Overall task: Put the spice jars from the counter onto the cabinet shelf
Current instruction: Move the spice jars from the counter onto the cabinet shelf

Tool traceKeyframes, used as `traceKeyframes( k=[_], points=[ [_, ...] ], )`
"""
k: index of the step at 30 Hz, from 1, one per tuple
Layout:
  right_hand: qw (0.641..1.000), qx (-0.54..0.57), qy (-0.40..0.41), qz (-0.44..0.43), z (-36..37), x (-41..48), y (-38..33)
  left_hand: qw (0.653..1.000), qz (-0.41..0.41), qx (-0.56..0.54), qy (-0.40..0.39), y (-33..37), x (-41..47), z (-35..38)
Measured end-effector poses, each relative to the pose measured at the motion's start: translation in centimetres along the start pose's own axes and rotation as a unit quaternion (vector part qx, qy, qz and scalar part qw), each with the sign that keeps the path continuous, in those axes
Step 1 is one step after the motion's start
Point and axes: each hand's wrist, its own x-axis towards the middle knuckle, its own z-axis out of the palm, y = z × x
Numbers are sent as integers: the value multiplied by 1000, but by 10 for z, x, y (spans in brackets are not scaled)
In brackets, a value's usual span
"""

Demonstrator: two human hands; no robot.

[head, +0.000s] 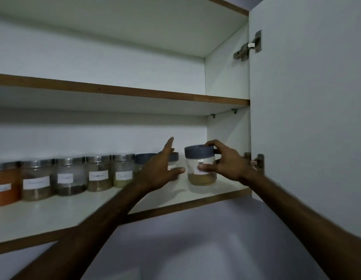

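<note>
My right hand (226, 161) grips a clear spice jar with a dark blue lid (199, 154) and brownish powder, standing on the lower cabinet shelf (74, 207) near its right end. My left hand (160, 170) is open just left of it, fingers spread, in front of a second blue-lidded jar (174, 157) that it partly hides. A third blue-lidded jar (144, 158) stands beside that one. A row of several steel-lidded, labelled jars (70, 176) runs leftward along the back of the shelf.
The open cabinet door (307, 118) hangs at the right on two metal hinges (249, 46). The upper shelf (114, 91) spans above. The cabinet's right side wall (228, 134) stands close behind the held jar.
</note>
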Motion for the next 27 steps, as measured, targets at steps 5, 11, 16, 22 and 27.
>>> traceKeyframes(
  k=[5,11,16,22,27],
  points=[
    [1000,10,-22,8,28,43,80,968,-11,246,44,-46,47,21],
    [998,6,-45,-33,55,97,121,935,-9,355,9,-79,96,46],
    [996,29,-68,-42,77,131,133,919,-19,394,-4,-91,111,63],
    [995,24,-87,-37,84,149,141,923,-35,384,-15,-92,118,64],
    [994,40,-99,-30,89,146,143,923,-27,383,-11,-94,116,64]
  ],
)
